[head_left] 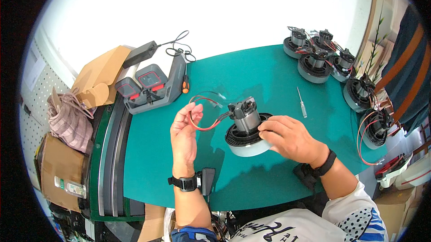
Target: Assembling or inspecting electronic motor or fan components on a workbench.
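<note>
A small electric motor, with a metal can on a black vented disc and a pale rim, is held tilted over the green mat. My right hand grips its disc from the right, thumb and fingers closed on the edge. From the motor's left side run red and black wires, which loop up to my left hand. The thumb and fingers of that hand pinch the loop, and the loose wire ends with a connector hang beyond it.
Several similar motors stand along the mat's right side. A screwdriver with a clear handle lies right of the held motor. At the back left are a grey and black case, an orange-handled screwdriver and an open cardboard box.
</note>
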The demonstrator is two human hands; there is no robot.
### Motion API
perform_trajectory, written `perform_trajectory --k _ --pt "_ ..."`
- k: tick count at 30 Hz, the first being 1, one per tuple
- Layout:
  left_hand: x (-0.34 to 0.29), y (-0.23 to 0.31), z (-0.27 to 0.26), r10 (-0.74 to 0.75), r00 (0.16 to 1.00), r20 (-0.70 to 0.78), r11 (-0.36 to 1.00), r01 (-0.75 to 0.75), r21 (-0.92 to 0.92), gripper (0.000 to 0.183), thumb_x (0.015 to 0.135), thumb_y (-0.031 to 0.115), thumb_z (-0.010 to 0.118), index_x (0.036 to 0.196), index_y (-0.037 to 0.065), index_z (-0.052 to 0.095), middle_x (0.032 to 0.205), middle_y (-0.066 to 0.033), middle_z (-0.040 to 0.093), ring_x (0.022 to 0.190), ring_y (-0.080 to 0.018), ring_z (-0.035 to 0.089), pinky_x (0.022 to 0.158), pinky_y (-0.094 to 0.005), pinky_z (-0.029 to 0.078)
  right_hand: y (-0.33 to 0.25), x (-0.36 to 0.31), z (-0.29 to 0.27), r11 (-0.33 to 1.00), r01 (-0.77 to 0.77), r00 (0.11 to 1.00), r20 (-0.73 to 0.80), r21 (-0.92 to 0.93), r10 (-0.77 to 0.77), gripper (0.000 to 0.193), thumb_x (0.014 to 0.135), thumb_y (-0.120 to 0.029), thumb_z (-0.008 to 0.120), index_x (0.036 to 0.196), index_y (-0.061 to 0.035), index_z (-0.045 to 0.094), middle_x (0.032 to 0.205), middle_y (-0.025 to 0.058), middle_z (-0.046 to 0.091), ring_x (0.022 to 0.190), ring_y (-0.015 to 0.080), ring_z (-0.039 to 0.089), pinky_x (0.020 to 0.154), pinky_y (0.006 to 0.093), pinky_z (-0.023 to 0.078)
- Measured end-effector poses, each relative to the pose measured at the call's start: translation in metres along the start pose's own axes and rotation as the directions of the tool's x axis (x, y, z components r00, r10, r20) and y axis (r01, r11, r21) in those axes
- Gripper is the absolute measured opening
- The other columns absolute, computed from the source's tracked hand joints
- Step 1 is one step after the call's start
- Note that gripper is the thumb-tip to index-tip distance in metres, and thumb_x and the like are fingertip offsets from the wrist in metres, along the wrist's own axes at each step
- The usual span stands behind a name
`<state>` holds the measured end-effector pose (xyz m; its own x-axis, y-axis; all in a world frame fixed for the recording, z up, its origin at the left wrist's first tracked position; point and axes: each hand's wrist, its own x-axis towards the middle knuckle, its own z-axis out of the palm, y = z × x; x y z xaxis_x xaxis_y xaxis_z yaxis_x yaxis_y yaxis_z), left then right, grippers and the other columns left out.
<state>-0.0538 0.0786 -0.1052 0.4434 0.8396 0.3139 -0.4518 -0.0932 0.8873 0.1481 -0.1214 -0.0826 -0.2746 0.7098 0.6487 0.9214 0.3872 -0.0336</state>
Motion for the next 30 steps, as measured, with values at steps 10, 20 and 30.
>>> perform_trajectory --k 10,20,30 --pt "-0.010 -0.007 0.013 -0.476 0.854 0.211 0.853 0.389 0.348 0.028 0.094 0.015 0.055 0.117 -0.001 0.058 0.086 -0.0096 0.068 0.075 -0.0136 0.063 0.062 -0.0251 0.048 0.001 -0.001 -0.010 0.974 -0.131 0.991 0.058 0.188 0.122 0.040 0.053 -0.005 0.074 0.086 -0.0069 0.052 0.100 0.0085 0.057 0.093 0.0280 0.057 0.077 0.0379 0.049" --pt "-0.015 -0.005 0.020 -0.497 0.835 0.236 0.818 0.360 0.448 0.032 0.088 0.000 0.059 0.120 -0.001 0.059 0.087 -0.0033 0.065 0.071 -0.0077 0.057 0.059 -0.0212 0.045 0.008 -0.008 -0.005 0.970 -0.197 0.974 0.142 0.142 0.177 0.032 0.062 0.003 0.064 0.087 -0.0070 0.048 0.098 0.0104 0.054 0.095 0.0303 0.055 0.082 0.0388 0.044" --pt "-0.017 -0.009 0.025 -0.435 0.862 0.260 0.867 0.324 0.378 0.028 0.087 0.003 0.063 0.115 0.000 0.064 0.094 -0.0027 0.066 0.081 -0.0069 0.057 0.071 -0.0224 0.046 0.014 -0.015 0.004 0.956 -0.240 0.964 0.157 0.168 0.215 0.028 0.070 0.007 0.055 0.095 0.0004 0.046 0.106 0.0165 0.051 0.095 0.0353 0.057 0.072 0.0394 0.051"
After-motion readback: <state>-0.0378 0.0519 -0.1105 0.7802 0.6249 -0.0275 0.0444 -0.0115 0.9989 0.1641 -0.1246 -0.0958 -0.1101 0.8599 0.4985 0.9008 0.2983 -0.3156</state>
